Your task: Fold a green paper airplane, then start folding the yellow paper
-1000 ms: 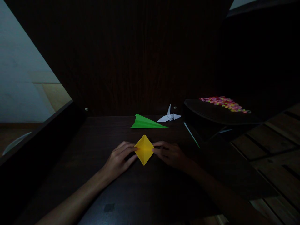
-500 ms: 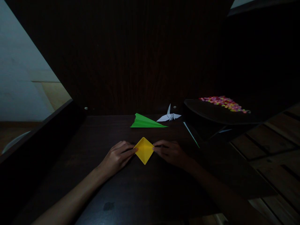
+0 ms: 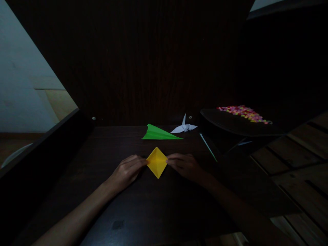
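In the head view, I am pinching opposite corners of the yellow paper (image 3: pixel 157 164) with my left hand (image 3: pixel 128 169) and right hand (image 3: pixel 186 166), and it is sitting between them, near the green folded paper (image 3: pixel 159 134).

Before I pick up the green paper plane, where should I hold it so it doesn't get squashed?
Probably pinch the green paper plane at its wide left end, coming in from the left. Its thin, pointed tip is toward the right and could bend easily. The white paper bird sits just behind that tip side, and the yellow paper is in front.
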Demonstrator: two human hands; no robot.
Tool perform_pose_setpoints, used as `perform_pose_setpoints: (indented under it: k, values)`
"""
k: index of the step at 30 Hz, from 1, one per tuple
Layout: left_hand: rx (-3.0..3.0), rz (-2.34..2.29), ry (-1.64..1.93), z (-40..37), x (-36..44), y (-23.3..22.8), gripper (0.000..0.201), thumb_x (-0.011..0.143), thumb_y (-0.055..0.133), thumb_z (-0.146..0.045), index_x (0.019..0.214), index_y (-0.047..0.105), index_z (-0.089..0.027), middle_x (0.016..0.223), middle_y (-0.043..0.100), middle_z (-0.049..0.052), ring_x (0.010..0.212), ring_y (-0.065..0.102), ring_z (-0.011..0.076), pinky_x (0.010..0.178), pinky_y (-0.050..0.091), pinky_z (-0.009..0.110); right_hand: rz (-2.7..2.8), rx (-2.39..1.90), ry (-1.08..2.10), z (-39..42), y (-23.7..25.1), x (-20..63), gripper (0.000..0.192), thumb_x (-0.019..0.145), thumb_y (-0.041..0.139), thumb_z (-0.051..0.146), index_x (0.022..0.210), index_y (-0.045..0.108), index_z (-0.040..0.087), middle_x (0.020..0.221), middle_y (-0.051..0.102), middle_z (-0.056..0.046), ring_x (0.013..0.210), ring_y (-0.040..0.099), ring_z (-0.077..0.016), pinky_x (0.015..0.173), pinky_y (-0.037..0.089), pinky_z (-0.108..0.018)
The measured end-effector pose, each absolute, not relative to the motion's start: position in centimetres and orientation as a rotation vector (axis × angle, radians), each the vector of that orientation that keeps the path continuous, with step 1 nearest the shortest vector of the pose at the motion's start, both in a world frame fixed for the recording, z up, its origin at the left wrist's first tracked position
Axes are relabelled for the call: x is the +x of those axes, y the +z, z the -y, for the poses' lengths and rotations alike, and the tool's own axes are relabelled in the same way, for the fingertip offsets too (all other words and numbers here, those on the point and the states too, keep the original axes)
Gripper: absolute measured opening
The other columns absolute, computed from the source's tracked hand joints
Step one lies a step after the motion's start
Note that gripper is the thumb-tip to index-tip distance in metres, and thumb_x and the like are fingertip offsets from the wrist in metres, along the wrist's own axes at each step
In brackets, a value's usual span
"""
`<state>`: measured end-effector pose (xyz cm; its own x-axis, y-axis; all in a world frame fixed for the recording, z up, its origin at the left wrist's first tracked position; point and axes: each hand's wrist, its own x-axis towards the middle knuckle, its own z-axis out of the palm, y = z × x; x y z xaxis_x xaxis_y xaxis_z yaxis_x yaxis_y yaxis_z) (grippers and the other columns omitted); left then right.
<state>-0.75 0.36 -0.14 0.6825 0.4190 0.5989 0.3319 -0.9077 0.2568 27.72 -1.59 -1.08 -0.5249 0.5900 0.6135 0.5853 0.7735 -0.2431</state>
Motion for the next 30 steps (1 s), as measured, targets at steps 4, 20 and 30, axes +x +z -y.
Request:
perform_pose_setpoints:
  k: [4, 20, 30]
  values:
    - [2.744, -0.641, 1.033, -0.4, -0.9, -0.1, 0.025, 0.092, 0.049, -0.006, 0.113, 0.06, -0.014, 0.098, 0.07, 0.011, 0.089, 0.066, 0.0191, 0.075, 0.057, 0.032, 2.244, -0.837, 0.018, 1.4, -1.0, 27.7, 0.017, 0.095, 0.053, 0.019, 0.099, 0.069, 0.023, 0.103, 0.074, -0.003, 0.086, 0.072, -0.0149, 0.065, 0.055, -0.023]
    - [2.731, -0.558, 1.058, -0.3, -0.9, 0.2, 0.019, 0.093, 0.053, -0.012, 0.107, 0.064, -0.014, 0.094, 0.071, 0.01, 0.085, 0.068, 0.0181, 0.072, 0.059, 0.031, 2.195, -0.724, 0.112, 0.6, -1.3, 27.8, 0.017, 0.093, 0.054, 0.015, 0.097, 0.07, 0.021, 0.102, 0.073, -0.005, 0.089, 0.071, -0.0152, 0.07, 0.058, -0.023]
    - [2.766, -0.555, 1.111, -0.3, -1.1, 0.0, 0.018, 0.091, 0.055, -0.01, 0.107, 0.064, -0.013, 0.094, 0.072, 0.011, 0.082, 0.068, 0.0171, 0.073, 0.058, 0.03, 2.166, -0.698, 0.186, 0.5, -1.3, 27.8, 0.018, 0.092, 0.057, 0.014, 0.099, 0.072, 0.021, 0.099, 0.074, -0.005, 0.088, 0.071, -0.0161, 0.073, 0.059, -0.025]
